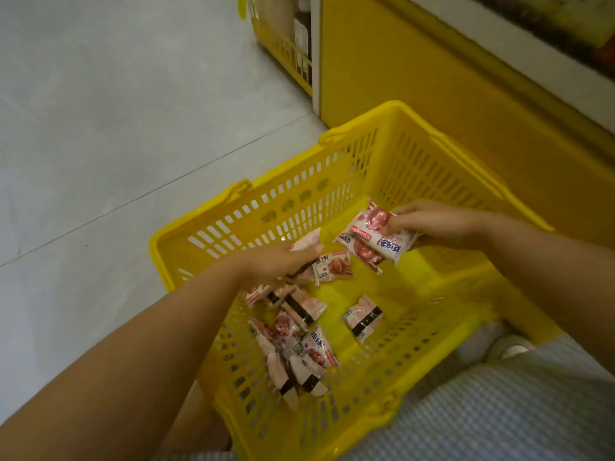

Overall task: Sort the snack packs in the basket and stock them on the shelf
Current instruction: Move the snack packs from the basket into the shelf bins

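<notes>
From the head camera, a yellow basket stood on the grey floor against a yellow shelf base. The right hand pinched a stack of pink-and-white snack packs above the basket's far right corner. The left hand closed on another pack near the far wall. Loose packs lay along the basket's left side, one apart at centre.

Head camera looks steeply down (close) into basket.
</notes>
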